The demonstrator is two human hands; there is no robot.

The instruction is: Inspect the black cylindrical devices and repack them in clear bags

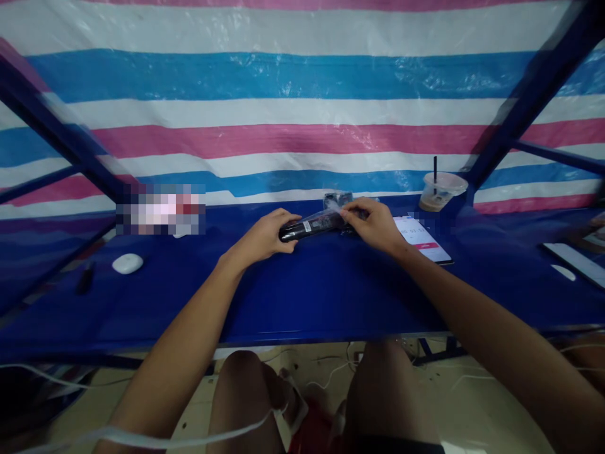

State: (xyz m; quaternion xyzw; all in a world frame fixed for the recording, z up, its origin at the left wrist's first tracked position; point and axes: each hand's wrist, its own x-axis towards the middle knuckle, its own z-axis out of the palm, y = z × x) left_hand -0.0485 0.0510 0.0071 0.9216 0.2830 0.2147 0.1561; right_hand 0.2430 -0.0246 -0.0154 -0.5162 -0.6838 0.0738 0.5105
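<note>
Right in the middle of the blue worktop (302, 296) is a long black stick (314, 225) inside a clear bag with a white label on it. Both hands have it. The left hand (265, 239) is curled around the stick's left end, with its fingers closed over the top. The right hand (373, 224) is at the stick's right end, and its fingertips are pinched on the bag there.

So the stick lies sideways between the two hands. Its long way goes from left to right, and its right end sits a little farther from the person than its left end. Neither hand is nearer; each one touches its own end. I cannot tell if the stick rests on the worktop or is lifted just off it.

Just behind the stick's right end is a small clear packet (336, 200) with something dark inside. To the right of the stick, just past the right hand, lies a phone (425, 243) with its screen lit. Farther right and behind stands a plastic cup (440, 192) with a lid and a black straw. Well to the left of the stick sit a small white round thing (127, 263) and a small dark thing (85, 277). Behind the stick hangs a striped sheet (302, 82) in blue, pink and white.
</note>
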